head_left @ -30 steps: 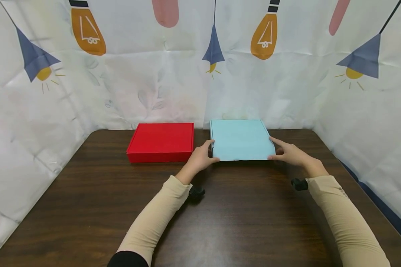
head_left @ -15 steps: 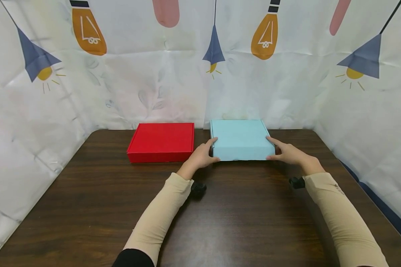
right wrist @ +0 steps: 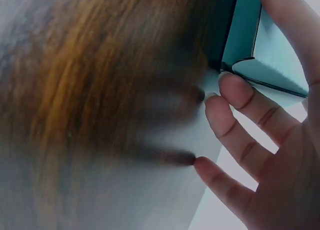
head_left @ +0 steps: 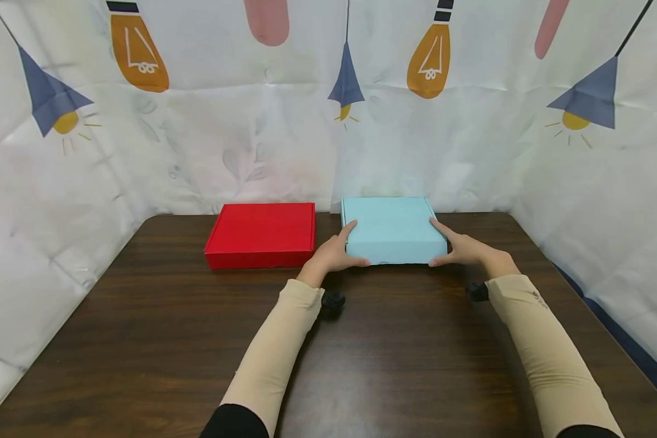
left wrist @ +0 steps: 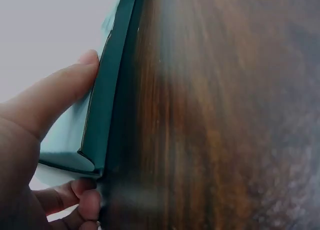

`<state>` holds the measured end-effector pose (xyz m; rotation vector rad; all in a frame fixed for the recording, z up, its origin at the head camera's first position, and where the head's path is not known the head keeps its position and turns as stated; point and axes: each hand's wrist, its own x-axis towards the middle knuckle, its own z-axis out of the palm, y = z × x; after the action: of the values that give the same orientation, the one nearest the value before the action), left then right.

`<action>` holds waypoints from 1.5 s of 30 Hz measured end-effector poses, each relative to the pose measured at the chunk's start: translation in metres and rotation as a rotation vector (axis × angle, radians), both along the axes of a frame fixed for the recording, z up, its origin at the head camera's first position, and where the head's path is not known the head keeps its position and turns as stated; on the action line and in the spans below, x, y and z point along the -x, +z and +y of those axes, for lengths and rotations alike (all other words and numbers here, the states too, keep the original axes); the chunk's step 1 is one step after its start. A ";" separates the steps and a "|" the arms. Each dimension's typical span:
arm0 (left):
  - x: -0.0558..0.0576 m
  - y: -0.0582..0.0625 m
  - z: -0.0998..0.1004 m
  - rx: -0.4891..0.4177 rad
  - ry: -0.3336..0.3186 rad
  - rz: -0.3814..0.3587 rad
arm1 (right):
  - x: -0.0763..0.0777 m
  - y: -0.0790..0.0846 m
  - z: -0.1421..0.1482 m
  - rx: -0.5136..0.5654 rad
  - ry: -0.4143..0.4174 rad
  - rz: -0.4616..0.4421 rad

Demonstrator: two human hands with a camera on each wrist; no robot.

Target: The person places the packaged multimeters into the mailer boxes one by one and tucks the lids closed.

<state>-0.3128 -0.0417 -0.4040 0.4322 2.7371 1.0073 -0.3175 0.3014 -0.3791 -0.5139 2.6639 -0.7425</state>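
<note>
A closed light blue cardboard box [head_left: 389, 220] lies flat near the far edge of the table, right of centre. My left hand [head_left: 331, 254] holds its front left corner, thumb on the front face and index finger along the top left edge. At the front right corner, my right hand [head_left: 467, 248] grips the box in a mirrored way. In the left wrist view, the thumb presses the front of the box [left wrist: 100, 105] while other fingers bend beside its end. The right wrist view has several fingers [right wrist: 237, 92] spread by the corner, low over the table.
A closed red cardboard box [head_left: 265, 226] lies to the left of the blue one, close to my left hand. The dark wooden table [head_left: 142, 340] reaches back to a white printed curtain [head_left: 208, 121]. Small black wrist cameras [head_left: 333, 302] hang under both sleeves.
Both hands have moved inward around the front corners of the light blue box, the thumbs reaching further onto its front face. The box stays in place; the head view has shifted slightly.
</note>
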 end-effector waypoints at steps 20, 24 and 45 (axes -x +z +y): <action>0.009 -0.006 0.001 -0.033 0.048 0.014 | 0.013 -0.007 -0.010 -0.003 -0.048 0.008; 0.008 -0.006 0.002 -0.011 0.070 0.027 | 0.013 -0.007 -0.013 -0.023 -0.062 0.018; 0.007 -0.011 0.010 0.022 0.143 0.083 | 0.010 -0.004 -0.016 -0.061 -0.078 0.006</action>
<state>-0.3195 -0.0312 -0.4150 0.2842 2.8853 1.0126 -0.3279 0.2852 -0.3832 -0.3989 2.7161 -0.6799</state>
